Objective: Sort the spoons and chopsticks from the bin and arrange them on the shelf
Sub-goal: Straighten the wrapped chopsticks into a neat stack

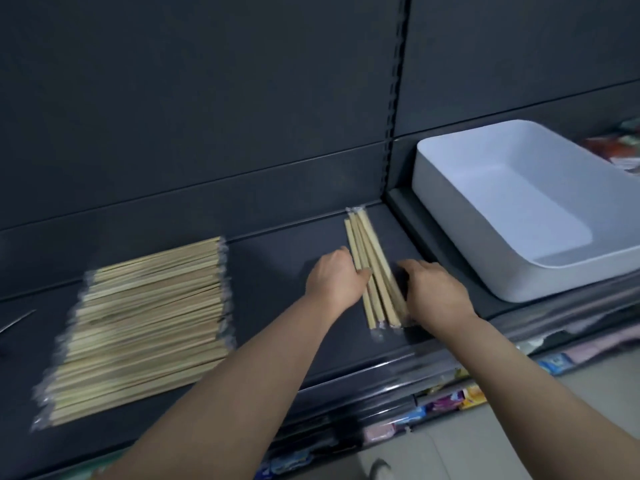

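Note:
A small bundle of wrapped wooden chopsticks (367,244) lies on the dark shelf (277,258), pointing away from me. My left hand (334,277) presses against the bundle's left side, its thumb lying over the sticks. My right hand (433,292) cups the bundle's right side near its close end, fingers curled around it. A wide stack of wrapped chopsticks (145,323) lies sideways on the shelf at the left. The white bin (460,237) stands on the neighbouring shelf at the right, and its inside shows nothing. No spoon is clearly in view.
The dark back panel rises behind the shelf, with a slotted upright (394,98) between the two bays. Coloured packets (450,400) fill the lower shelf below the front edge. More packets (620,147) sit beyond the bin. A thin pale object (17,320) lies at the far left.

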`<state>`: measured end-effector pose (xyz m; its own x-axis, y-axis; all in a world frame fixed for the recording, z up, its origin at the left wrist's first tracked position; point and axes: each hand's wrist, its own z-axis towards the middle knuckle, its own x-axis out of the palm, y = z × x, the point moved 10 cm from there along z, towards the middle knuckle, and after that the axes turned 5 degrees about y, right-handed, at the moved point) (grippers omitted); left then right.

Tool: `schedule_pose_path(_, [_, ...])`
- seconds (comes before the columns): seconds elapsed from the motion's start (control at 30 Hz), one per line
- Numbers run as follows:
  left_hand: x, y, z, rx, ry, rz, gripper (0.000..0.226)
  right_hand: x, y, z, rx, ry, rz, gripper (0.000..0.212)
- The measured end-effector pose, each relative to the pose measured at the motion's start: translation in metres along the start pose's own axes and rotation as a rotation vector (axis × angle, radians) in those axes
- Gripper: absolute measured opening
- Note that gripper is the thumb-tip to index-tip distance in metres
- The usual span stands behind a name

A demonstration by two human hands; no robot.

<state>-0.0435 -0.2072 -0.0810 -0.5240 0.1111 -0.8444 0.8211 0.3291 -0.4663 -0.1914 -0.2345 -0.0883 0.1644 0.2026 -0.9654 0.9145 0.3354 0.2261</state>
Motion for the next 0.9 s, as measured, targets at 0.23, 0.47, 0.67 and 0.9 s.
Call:
schedule_pose_path(0.23, [0.014, -0.027, 0.043, -0.203, -0.026, 0.137, 0.079, -0.002, -0.010, 0.012, -0.095, 0.069, 0.090, 0.058])
schedule_pose_path(0.47, [-0.008, 0.011, 0.035, -0.331, 0.105, 0.279, 0.035, -0.004, -0.005, 0.018, -0.084, 0.020, 0.055, 0.053])
schedule_pose_path(0.67, [-0.035, 0.029, 0.026, -0.198, -0.095, -0.091, 0.016, -0.005, 0.026, 0.023, -0.205, 0.085, 0.225, 0.047])
schedule_pose_path(0.9, [-0.099, -0.001, -0.015, 0.289, -0.306, -1.073, 0.027, 0.006, 0.102, 0.008, -0.391, 0.386, 1.019, 0.032])
